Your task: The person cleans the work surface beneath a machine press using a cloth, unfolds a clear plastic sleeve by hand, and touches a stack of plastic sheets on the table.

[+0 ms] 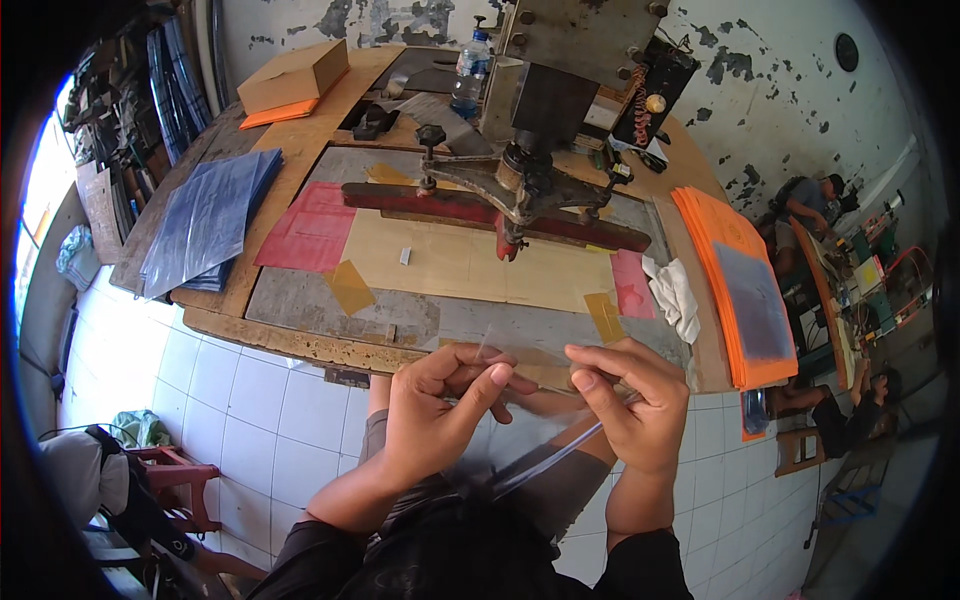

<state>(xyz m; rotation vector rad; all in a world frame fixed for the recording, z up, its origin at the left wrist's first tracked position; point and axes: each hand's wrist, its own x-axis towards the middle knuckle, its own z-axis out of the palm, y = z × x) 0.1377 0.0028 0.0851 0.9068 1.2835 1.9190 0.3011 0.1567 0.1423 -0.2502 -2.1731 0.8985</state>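
Observation:
Above my lap, just off the table's near edge, a clear plastic sheet [535, 432] stretches between my hands. My left hand [445, 405] is closed, thumb against fingers, pinching the sheet's left part. On the other side, my right hand [638, 400] pinches it between thumb and fingers. The sheet's outline is hard to make out because it is see-through; a folded edge shows as a pale line below. Beyond my hands is a press [520, 190] with a red bar, over a cream board [450, 262] held by tape, with a small white piece [405, 256] on it.
Blue-tinted plastic sheets [215, 215] lie at the left. Orange folders [735, 285] and a white cloth [673, 298] are at the right. Behind stand a cardboard box [293, 75] and a water bottle [470, 75]. A red stool [180, 485] is lower left; other people sit nearby.

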